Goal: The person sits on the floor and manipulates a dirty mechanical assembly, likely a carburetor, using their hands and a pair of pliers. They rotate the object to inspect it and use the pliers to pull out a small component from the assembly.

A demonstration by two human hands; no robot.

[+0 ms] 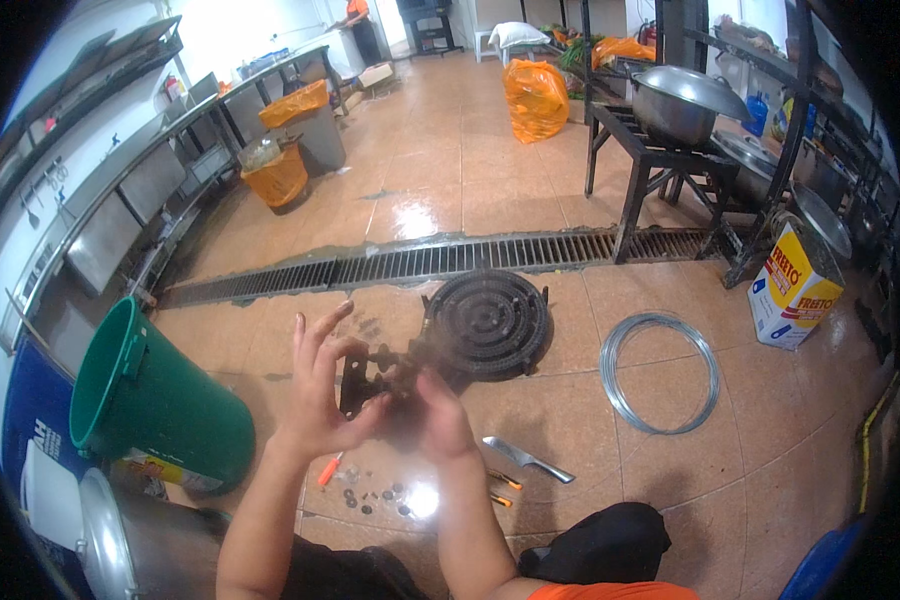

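My left hand [325,400] grips a dark, grimy metal valve fitting [370,380] by its side. My right hand [440,420] is on the fitting's right part, fingers largely hidden by it. A black cast-iron ring burner [487,322] lies just beyond them, partly behind the fitting. Below my hands on the tiles are a knife [530,460], an orange-handled screwdriver [330,467], orange-handled tools [500,490] and several small round parts [365,500]. A coil of wire [660,430] lies to the right.
A green bin [160,400] and metal pot [115,540] are at left. A floor drain [390,262] crosses ahead. At right stand a tin [790,290] and black stand [640,180] with a pot [675,110]. A person [358,25] stands at the back.
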